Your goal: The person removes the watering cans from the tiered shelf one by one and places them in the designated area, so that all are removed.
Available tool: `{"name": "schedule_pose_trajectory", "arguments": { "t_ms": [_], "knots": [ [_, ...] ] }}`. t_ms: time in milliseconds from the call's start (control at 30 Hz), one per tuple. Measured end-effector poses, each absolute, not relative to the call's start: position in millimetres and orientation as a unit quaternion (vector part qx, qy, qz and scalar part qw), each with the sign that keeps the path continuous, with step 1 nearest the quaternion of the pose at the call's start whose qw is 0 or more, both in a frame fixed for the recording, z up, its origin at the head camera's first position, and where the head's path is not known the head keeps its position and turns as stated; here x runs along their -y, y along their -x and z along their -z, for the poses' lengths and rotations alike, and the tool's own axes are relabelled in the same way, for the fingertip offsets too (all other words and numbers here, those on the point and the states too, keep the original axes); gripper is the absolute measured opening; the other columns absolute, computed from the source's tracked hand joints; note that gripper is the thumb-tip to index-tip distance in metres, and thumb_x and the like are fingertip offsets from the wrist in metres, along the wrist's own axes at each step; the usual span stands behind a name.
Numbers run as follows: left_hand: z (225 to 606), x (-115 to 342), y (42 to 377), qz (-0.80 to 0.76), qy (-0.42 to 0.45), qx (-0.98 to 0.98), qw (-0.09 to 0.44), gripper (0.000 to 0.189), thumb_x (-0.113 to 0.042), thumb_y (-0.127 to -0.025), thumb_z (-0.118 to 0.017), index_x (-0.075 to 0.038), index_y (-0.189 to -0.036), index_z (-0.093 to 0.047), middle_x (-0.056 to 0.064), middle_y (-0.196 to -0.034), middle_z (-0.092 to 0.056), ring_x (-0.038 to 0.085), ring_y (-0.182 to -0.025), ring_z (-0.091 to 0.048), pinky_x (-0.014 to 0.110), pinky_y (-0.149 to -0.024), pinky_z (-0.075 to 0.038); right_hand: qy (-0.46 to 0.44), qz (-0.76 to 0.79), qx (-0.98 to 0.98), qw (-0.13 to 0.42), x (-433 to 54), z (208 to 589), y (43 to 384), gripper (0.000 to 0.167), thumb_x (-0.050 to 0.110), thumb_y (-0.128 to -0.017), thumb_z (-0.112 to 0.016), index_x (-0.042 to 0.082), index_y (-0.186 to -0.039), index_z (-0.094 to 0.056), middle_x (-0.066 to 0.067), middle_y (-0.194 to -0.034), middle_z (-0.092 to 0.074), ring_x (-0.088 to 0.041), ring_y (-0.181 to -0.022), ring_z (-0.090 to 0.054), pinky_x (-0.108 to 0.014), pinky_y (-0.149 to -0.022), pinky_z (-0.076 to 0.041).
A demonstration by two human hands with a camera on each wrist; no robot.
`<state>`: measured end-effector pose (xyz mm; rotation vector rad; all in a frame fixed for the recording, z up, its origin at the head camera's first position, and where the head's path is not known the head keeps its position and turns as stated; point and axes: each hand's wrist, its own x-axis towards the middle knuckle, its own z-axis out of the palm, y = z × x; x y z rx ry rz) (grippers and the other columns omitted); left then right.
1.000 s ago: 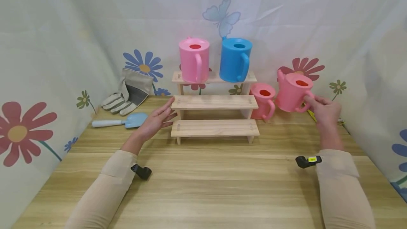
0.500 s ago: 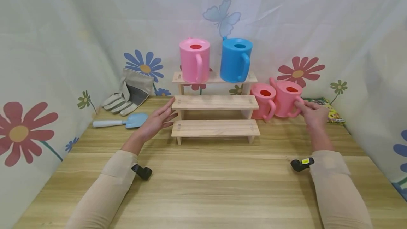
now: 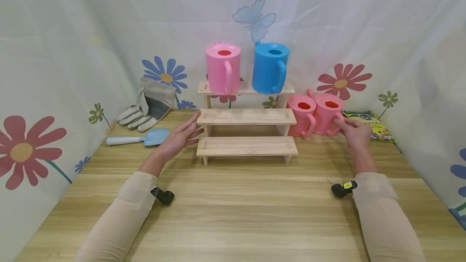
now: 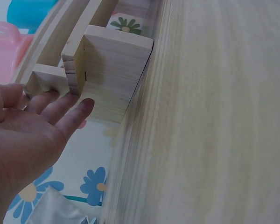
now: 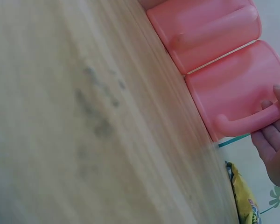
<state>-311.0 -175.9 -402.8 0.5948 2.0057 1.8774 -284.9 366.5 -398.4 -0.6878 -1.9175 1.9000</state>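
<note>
My right hand holds the handle of a coral-pink watering can, which stands on the table close beside another coral-pink watering can. In the right wrist view, fingers and thumb curl round that handle. My left hand touches the left end of a three-tier wooden shelf with its fingers extended; the left wrist view shows the fingertips against the wood. On the top tier stand a light pink watering can and a blue watering can.
Left of the shelf lie a light blue trowel and grey-white work gloves. Behind my right hand, a yellow-green printed packet lies near the wall. A flower-printed curtain encloses the wooden table.
The held watering can has come down to the table and moved left, up beside the other coral-pink one. My right hand moved left with it, uncovering more of the packet. The left hand stays put.
</note>
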Motion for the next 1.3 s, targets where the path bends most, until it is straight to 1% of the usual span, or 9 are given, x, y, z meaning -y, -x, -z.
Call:
{"name": "schedule_pose_trajectory", "arguments": {
  "t_ms": [167,233,400,467,567,667,933,1133,1300],
  "knots": [
    [402.2,176.9,310.4,-0.658,-0.205,-0.706,0.164,0.052,-0.03,-0.112,-0.03,-0.036,-0.161,-0.014,0.018,-0.165,-0.011,0.038,-0.148,-0.023,0.059,-0.115,-0.025,0.238,-0.674,0.68,0.165,-366.4,398.7,284.9,0.072,0.037,-0.076,-0.087,0.005,-0.135,-0.063,0.0,-0.114,-0.061,-0.016,-0.105,-0.064,-0.031,-0.1,-0.048],
    [401.9,177.3,310.0,-0.657,-0.204,-0.707,0.164,0.052,-0.03,-0.112,-0.03,-0.037,-0.161,-0.014,0.018,-0.165,-0.011,0.038,-0.148,-0.023,0.059,-0.115,-0.025,0.235,-0.678,0.677,0.166,-367.0,397.6,284.0,0.072,0.038,-0.074,-0.089,0.007,-0.134,-0.065,-0.001,-0.115,-0.062,-0.015,-0.103,-0.065,-0.033,-0.101,-0.048],
    [400.6,177.7,308.9,-0.655,-0.206,-0.708,0.166,0.053,-0.033,-0.111,-0.032,-0.036,-0.161,-0.013,0.018,-0.165,-0.009,0.038,-0.148,-0.022,0.058,-0.115,-0.025,0.24,-0.662,0.682,0.199,-372.6,388.3,278.2,0.075,0.042,-0.07,-0.091,0.008,-0.132,-0.067,0.001,-0.108,-0.065,-0.007,-0.089,-0.068,-0.025,-0.09,-0.054],
    [399.5,177.5,308.9,-0.655,-0.204,-0.708,0.167,0.054,-0.034,-0.111,-0.033,-0.036,-0.161,-0.014,0.017,-0.165,-0.009,0.038,-0.148,-0.023,0.057,-0.115,-0.026,0.239,-0.651,0.687,0.214,-373.3,379.4,274.8,0.077,0.045,-0.07,-0.09,0.008,-0.133,-0.066,0.0,-0.112,-0.066,-0.007,-0.093,-0.067,-0.022,-0.09,-0.053],
    [397.9,177.4,309.3,-0.654,-0.202,-0.71,0.166,0.054,-0.035,-0.111,-0.033,-0.037,-0.161,-0.015,0.016,-0.165,-0.01,0.036,-0.148,-0.024,0.056,-0.115,-0.026,0.22,-0.653,0.689,0.227,-366.9,361.6,268.5,0.078,0.046,-0.073,-0.088,0.011,-0.138,-0.063,-0.005,-0.128,-0.065,-0.012,-0.106,-0.065,-0.023,-0.096,-0.05],
    [397.1,176.7,310.1,-0.651,-0.206,-0.712,0.163,0.054,-0.034,-0.111,-0.034,-0.037,-0.161,-0.015,0.016,-0.166,-0.009,0.037,-0.148,-0.024,0.056,-0.115,-0.027,0.191,-0.655,0.694,0.23,-350.3,342.8,262.7,0.074,0.048,-0.075,-0.085,0.018,-0.139,-0.063,-0.005,-0.135,-0.063,-0.014,-0.115,-0.062,-0.025,-0.098,-0.049],
    [398.7,177.7,311.6,-0.65,-0.199,-0.715,0.163,0.053,-0.032,-0.111,-0.033,-0.038,-0.161,-0.016,0.016,-0.165,-0.011,0.036,-0.147,-0.025,0.056,-0.115,-0.028,0.06,-0.61,0.751,0.246,-268.3,294.9,255.0,0.055,0.045,-0.083,-0.08,0.023,-0.131,-0.069,0.002,-0.117,-0.072,-0.015,-0.113,-0.063,-0.025,-0.093,-0.053],
    [400.0,176.6,312.2,-0.655,-0.201,-0.711,0.161,0.053,-0.032,-0.111,-0.033,-0.037,-0.161,-0.016,0.019,-0.165,-0.01,0.039,-0.147,-0.024,0.057,-0.115,-0.027,-0.034,-0.587,0.767,0.257,-217.8,268.9,276.4,0.059,0.043,-0.086,-0.078,0.019,-0.138,-0.062,-0.002,-0.124,-0.07,-0.018,-0.117,-0.064,-0.031,-0.098,-0.051],
    [401.3,176.3,310.4,-0.661,-0.202,-0.704,0.163,0.053,-0.032,-0.111,-0.032,-0.034,-0.161,-0.014,0.017,-0.165,-0.007,0.039,-0.147,-0.023,0.058,-0.115,-0.026,-0.028,-0.573,0.773,0.271,-196.0,263.2,299.3,0.064,0.041,-0.086,-0.079,0.012,-0.14,-0.06,-0.007,-0.125,-0.069,-0.02,-0.116,-0.065,-0.034,-0.098,-0.051]
  ]
}}
